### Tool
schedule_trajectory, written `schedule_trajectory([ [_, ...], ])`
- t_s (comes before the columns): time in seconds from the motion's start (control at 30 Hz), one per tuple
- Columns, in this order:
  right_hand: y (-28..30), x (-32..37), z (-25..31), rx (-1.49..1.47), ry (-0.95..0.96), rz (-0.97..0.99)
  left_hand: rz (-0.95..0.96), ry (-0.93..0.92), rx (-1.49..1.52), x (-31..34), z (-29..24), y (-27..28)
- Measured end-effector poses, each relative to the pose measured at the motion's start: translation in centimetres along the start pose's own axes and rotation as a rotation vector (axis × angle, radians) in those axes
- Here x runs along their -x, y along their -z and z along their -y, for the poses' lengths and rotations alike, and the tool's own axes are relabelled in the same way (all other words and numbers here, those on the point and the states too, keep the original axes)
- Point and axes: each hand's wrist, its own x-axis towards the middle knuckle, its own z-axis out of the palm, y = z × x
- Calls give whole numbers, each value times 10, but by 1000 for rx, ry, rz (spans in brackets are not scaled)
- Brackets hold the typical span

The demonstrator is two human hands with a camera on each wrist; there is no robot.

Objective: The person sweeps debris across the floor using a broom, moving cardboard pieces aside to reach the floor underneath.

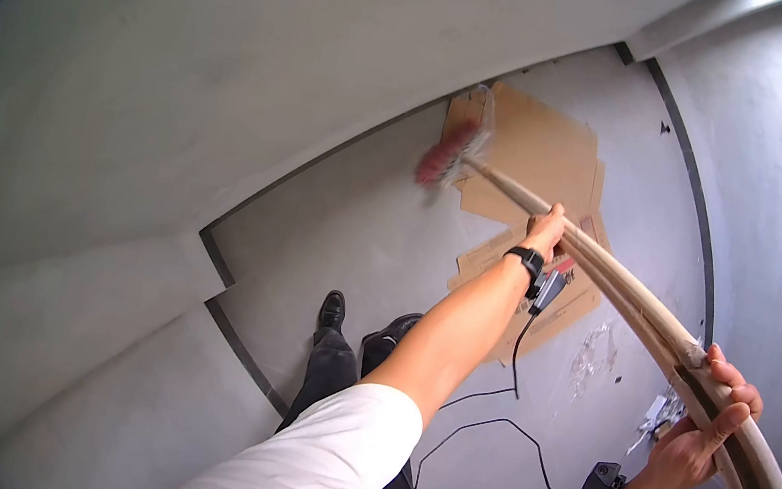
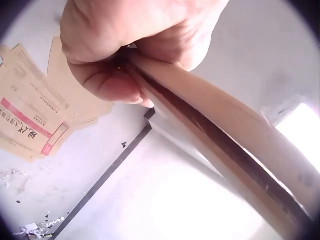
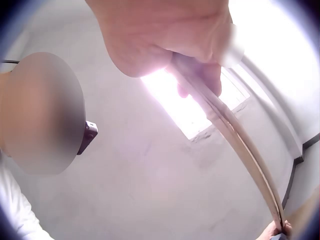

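A long pale wooden shaft [image 1: 623,279] with a dark groove runs diagonally through the head view; it may be more than one piece. At its far end is a blurred reddish brush-like head [image 1: 447,157], low over the floor beside cardboard. My left hand [image 1: 546,232] grips the shaft nearer that head. Farther back, my right hand [image 1: 709,429] holds the thick near end, thumb on top. In the left wrist view, fingers of my left hand [image 2: 135,45] curl round the wood [image 2: 220,110]. The right wrist view has my right hand [image 3: 170,35] round the shaft [image 3: 245,150].
Flattened cardboard [image 1: 541,151] lies on the grey floor [image 1: 316,203] near the wall [image 1: 238,50]. Clear plastic scraps [image 1: 597,356] and small litter [image 1: 661,412] lie to the right. Black cables [image 1: 511,424] hang near my legs.
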Motion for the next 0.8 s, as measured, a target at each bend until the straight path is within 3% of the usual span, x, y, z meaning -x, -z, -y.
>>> schedule_trajectory([
  [0.1,23,26,-2,127,30,-39,152,9,-35,13,3,-6],
  [0.17,30,49,19,138,58,-135,115,-1,-36,44,8,-19],
  [0.23,98,57,39,179,9,-166,132,-10,-30,81,38,-53],
  [0.3,158,65,53,133,-2,-205,89,-36,-92,118,62,-59],
  [0.4,203,90,70,53,-85,-337,-59,-124,-105,169,112,-30],
  [0.43,213,103,73,21,-112,-363,-96,-78,-162,198,98,-28],
  [0.5,215,129,58,-175,-312,-383,-103,-62,-64,213,131,36],
  [0.57,209,152,34,-195,-379,-218,-306,-55,-227,226,134,98],
  [0.67,126,181,14,-285,-495,-216,-526,-26,-220,226,131,206],
  [0.8,45,226,-13,-510,-616,-31,-630,39,-231,211,110,323],
])
